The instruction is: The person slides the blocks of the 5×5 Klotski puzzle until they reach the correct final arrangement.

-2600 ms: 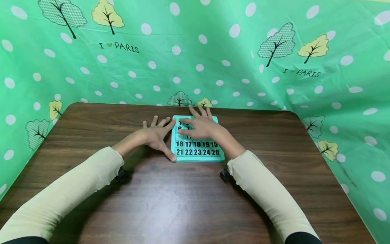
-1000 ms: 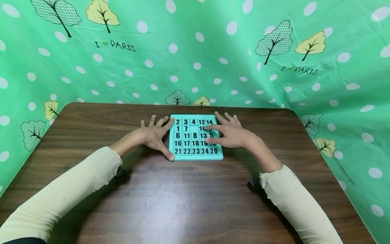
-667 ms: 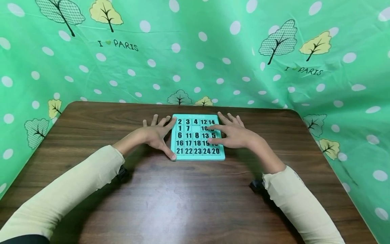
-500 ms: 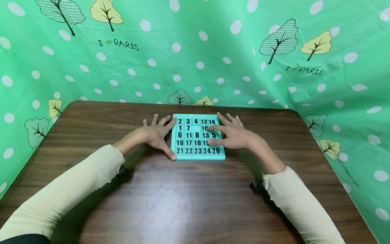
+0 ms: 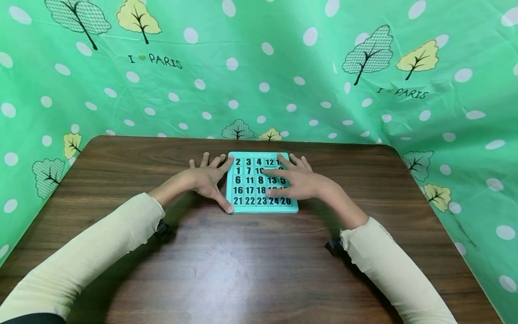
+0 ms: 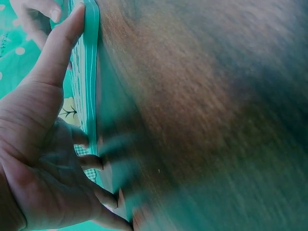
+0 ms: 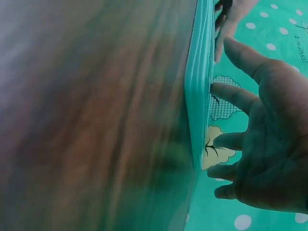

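A turquoise number slide puzzle (image 5: 262, 209) lies flat near the table's far edge. My left hand (image 5: 206, 180) stretches along its left side, thumb at the near corner and index fingertip at the far one. In the left wrist view that thumb (image 6: 57, 53) is straight against the puzzle's rim. Fingers spread, my right hand (image 5: 301, 181) reaches over the right half of the puzzle. Its index fingertip rests on the tile marked 10 (image 5: 259, 171), in the second row beside the 7. Several right-hand tiles are partly hidden under the fingers. In the right wrist view the index finger (image 7: 233, 94) touches the puzzle's top.
The brown wooden table (image 5: 226, 270) has rounded far corners. A green dotted cloth (image 5: 259, 67) with printed trees hangs behind and at both sides. Dark wrist cameras sit under both light sleeves (image 5: 388, 261).
My right hand first drew back from the upper left of the puzzle to its right side. Then it slid the 10 tile left into the gap beside the 7. My left hand stayed put.
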Demonstrator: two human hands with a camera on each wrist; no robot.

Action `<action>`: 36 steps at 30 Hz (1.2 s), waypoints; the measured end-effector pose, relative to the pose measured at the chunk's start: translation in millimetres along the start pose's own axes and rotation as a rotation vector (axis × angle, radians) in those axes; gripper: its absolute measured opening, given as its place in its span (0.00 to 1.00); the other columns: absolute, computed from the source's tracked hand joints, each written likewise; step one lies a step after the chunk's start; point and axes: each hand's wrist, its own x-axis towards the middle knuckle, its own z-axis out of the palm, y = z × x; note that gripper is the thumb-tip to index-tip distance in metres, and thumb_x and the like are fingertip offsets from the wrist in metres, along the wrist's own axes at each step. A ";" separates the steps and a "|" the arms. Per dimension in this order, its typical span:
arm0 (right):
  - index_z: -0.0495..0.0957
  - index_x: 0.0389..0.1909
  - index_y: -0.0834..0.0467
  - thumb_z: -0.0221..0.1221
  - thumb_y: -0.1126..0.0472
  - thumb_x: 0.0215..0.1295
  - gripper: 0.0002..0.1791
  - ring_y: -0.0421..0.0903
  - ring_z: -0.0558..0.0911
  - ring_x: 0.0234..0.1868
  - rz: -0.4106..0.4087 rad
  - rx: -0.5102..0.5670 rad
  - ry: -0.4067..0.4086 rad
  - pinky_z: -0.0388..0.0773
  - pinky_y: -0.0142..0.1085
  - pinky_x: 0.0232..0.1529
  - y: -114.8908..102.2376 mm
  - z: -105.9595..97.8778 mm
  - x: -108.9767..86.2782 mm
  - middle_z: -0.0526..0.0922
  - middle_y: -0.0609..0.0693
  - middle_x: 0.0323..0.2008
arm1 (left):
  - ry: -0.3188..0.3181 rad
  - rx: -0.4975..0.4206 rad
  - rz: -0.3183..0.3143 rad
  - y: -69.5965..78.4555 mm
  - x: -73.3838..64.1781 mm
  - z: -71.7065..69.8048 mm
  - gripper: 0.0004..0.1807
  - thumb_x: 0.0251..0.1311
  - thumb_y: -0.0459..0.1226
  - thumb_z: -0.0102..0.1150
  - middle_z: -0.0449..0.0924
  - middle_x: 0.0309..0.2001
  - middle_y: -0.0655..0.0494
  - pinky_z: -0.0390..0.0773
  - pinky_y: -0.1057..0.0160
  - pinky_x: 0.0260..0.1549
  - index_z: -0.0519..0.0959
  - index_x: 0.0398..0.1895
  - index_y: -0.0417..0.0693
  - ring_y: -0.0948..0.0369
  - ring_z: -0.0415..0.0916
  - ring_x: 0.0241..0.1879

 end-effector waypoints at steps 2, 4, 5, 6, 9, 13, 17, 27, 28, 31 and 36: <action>0.67 0.88 0.37 0.59 0.26 0.80 0.42 0.76 0.36 0.92 0.004 -0.007 0.003 0.27 0.77 0.87 0.1 -3.5 1.7 0.38 0.62 0.94 | -0.005 0.004 -0.004 3.5 -3.7 -1.7 0.93 0.42 0.78 0.83 0.18 0.95 0.49 0.21 0.12 0.77 0.23 0.94 0.64 0.28 0.09 0.88; 0.68 0.88 0.38 0.59 0.26 0.80 0.43 0.77 0.36 0.92 0.034 -0.021 0.025 0.27 0.76 0.88 4.1 -8.5 1.1 0.38 0.63 0.94 | -0.002 0.015 -0.001 3.6 -2.9 -0.8 0.92 0.44 0.76 0.83 0.18 0.95 0.49 0.21 0.12 0.77 0.23 0.94 0.63 0.28 0.10 0.88; 0.69 0.88 0.40 0.59 0.26 0.80 0.43 0.77 0.37 0.92 0.056 -0.029 0.037 0.28 0.76 0.88 7.2 -11.2 0.2 0.38 0.63 0.94 | -0.001 0.019 0.000 3.7 -2.7 -0.3 0.91 0.44 0.76 0.83 0.18 0.95 0.48 0.21 0.12 0.77 0.23 0.94 0.63 0.28 0.10 0.88; 0.70 0.87 0.42 0.59 0.26 0.79 0.43 0.77 0.37 0.92 0.080 -0.037 0.047 0.28 0.75 0.88 10.5 -13.5 -1.1 0.38 0.64 0.94 | 0.001 0.021 0.001 3.9 -2.3 0.2 0.91 0.45 0.76 0.83 0.18 0.95 0.48 0.22 0.12 0.77 0.23 0.94 0.63 0.28 0.10 0.88; 0.74 0.85 0.46 0.61 0.26 0.78 0.44 0.79 0.37 0.92 0.122 -0.055 0.059 0.28 0.75 0.88 18.5 -17.9 -7.5 0.38 0.66 0.94 | 0.002 0.027 0.000 4.3 -1.9 1.3 0.91 0.45 0.76 0.82 0.18 0.94 0.48 0.22 0.12 0.77 0.23 0.94 0.63 0.27 0.10 0.88; 0.78 0.81 0.48 0.62 0.27 0.78 0.42 0.80 0.38 0.91 0.103 -0.057 0.065 0.30 0.77 0.87 19.6 -17.7 -13.7 0.40 0.67 0.93 | 0.004 0.025 -0.001 4.9 -2.1 0.8 0.91 0.45 0.76 0.83 0.18 0.94 0.48 0.22 0.12 0.77 0.22 0.94 0.63 0.28 0.10 0.88; 0.77 0.83 0.47 0.63 0.28 0.77 0.42 0.80 0.40 0.91 0.039 -0.020 0.057 0.31 0.79 0.87 16.0 -13.6 -9.0 0.42 0.68 0.93 | 0.003 0.024 0.001 5.3 -2.7 -0.5 0.91 0.45 0.76 0.83 0.18 0.94 0.48 0.21 0.12 0.77 0.22 0.94 0.63 0.28 0.09 0.88; 0.83 0.77 0.49 0.63 0.26 0.76 0.41 0.78 0.40 0.92 0.126 -0.015 0.054 0.30 0.74 0.89 16.3 -24.5 0.3 0.49 0.66 0.93 | -0.003 0.033 -0.009 6.0 -2.4 -0.6 0.91 0.45 0.77 0.83 0.18 0.94 0.49 0.22 0.12 0.78 0.22 0.94 0.64 0.28 0.09 0.88; 0.84 0.76 0.49 0.63 0.26 0.77 0.40 0.77 0.40 0.92 0.118 -0.023 0.049 0.30 0.74 0.89 15.0 -25.5 1.1 0.50 0.65 0.93 | -0.005 0.035 -0.011 6.2 -2.4 -0.6 0.91 0.45 0.77 0.82 0.18 0.94 0.49 0.23 0.12 0.78 0.22 0.94 0.64 0.28 0.10 0.88; 0.82 0.79 0.45 0.62 0.28 0.79 0.38 0.76 0.41 0.92 0.078 -0.032 0.065 0.32 0.75 0.89 9.0 -24.5 9.3 0.48 0.63 0.93 | -0.007 0.038 -0.019 4.4 -1.4 -0.1 0.92 0.43 0.78 0.82 0.17 0.94 0.50 0.22 0.13 0.78 0.21 0.94 0.64 0.29 0.09 0.88; 0.75 0.84 0.40 0.57 0.26 0.80 0.40 0.78 0.38 0.92 0.115 -0.054 0.042 0.30 0.77 0.88 8.8 -22.4 18.0 0.44 0.64 0.94 | -0.005 0.030 -0.017 2.9 -1.7 0.1 0.92 0.44 0.78 0.82 0.17 0.95 0.50 0.22 0.13 0.78 0.22 0.94 0.64 0.29 0.09 0.88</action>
